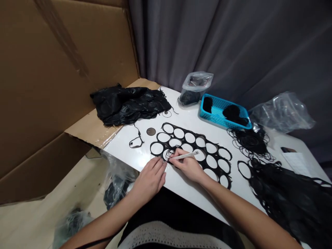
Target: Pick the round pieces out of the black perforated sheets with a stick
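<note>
A black sheet [192, 137] with rows of round cut-outs lies flat on the white table. My right hand [187, 165] grips a slim white pen-like tool [185, 155]; its tip is hidden by my fingers. Under those fingers, a few thin black rings [170, 152] lie over a cut-out at the sheet's near left edge. My left hand [153, 174] rests with outstretched fingers together, fingertips touching that same edge, close to my right hand. To the left are a dark disc [150, 131] and a black loop scrap [136, 141].
Black sheets [127, 105] are heaped at the back left, by a cardboard box [64, 45]. Behind stand a plastic bag [194, 88] and a blue basket [220, 121] holding black pieces. Rightward lie thin rings [250, 141], holed black scrap [290, 193] and paper [298, 162].
</note>
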Action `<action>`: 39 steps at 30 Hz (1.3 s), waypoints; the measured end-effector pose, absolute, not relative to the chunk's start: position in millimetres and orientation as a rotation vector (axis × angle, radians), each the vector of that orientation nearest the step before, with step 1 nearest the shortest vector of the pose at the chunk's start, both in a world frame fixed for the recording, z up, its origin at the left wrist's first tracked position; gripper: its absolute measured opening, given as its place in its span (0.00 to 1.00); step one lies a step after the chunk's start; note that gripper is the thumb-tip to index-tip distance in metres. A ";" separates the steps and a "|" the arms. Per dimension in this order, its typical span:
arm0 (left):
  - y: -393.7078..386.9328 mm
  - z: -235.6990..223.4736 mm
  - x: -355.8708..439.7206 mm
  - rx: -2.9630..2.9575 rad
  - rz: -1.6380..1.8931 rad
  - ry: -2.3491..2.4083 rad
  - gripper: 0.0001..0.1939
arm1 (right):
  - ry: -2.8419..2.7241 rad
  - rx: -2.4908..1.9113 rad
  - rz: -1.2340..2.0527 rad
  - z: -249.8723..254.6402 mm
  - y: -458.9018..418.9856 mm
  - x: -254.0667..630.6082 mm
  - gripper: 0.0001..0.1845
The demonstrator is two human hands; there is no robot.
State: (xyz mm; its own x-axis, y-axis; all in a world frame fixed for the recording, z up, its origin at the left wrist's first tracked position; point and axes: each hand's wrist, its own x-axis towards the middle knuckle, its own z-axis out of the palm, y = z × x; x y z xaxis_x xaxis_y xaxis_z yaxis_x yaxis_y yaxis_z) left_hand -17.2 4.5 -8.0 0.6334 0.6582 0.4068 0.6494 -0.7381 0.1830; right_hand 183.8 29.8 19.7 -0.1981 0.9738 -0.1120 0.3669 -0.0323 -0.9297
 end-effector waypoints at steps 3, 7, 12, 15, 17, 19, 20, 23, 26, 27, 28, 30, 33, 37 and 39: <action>5.6 -8.4 -17.4 2.823 0.706 1.117 0.17 | -1.641 -1.428 1.205 19.3 30.1 182.5 0.13; 5.9 -10.5 -18.2 2.813 0.721 1.103 0.17 | -1.668 -1.427 1.186 18.5 29.4 181.3 0.11; 5.3 -12.4 -18.3 2.810 0.728 1.105 0.18 | -1.646 -1.426 1.203 18.4 27.3 181.8 0.11; 4.6 -12.7 -18.3 2.795 0.728 1.106 0.18 | -1.657 -1.426 1.197 18.6 27.4 182.4 0.11; 4.3 -12.9 -18.3 2.791 0.722 1.106 0.18 | -1.711 -1.418 1.153 17.9 27.5 182.9 0.11; 4.4 -13.5 -18.2 2.795 0.707 1.103 0.19 | -1.799 -1.396 1.049 16.0 25.8 182.6 0.11; 4.6 -13.9 -18.2 2.801 0.700 1.097 0.19 | -1.864 -1.376 0.975 14.8 24.0 181.8 0.10; 5.8 -15.5 -18.1 2.829 0.709 1.076 0.18 | -2.138 -1.266 0.703 11.4 15.8 177.4 0.08; 7.2 -17.0 -18.2 2.842 0.744 1.067 0.17 | -2.397 -1.157 0.431 11.5 14.0 176.9 0.08; 7.6 -17.2 -18.3 2.840 0.748 1.065 0.17 | -2.441 -1.141 0.369 12.7 17.5 180.2 0.08; 7.8 -17.2 -18.3 2.834 0.748 1.062 0.17 | -2.450 -1.146 0.320 14.3 23.4 185.7 0.08; 7.8 -16.9 -18.5 2.818 0.751 1.057 0.17 | -2.338 -1.245 0.227 18.9 41.2 203.1 0.06; 7.0 -16.0 -18.7 2.797 0.765 1.064 0.18 | -1.912 -1.554 0.075 27.6 71.2 233.3 0.10; 6.4 -15.7 -19.1 2.812 0.769 1.060 0.18 | -1.565 -1.764 0.284 35.7 92.6 251.8 0.16; 6.3 -16.3 -19.3 2.824 0.775 1.056 0.19 | -1.483 -1.810 0.346 34.9 98.1 254.3 0.16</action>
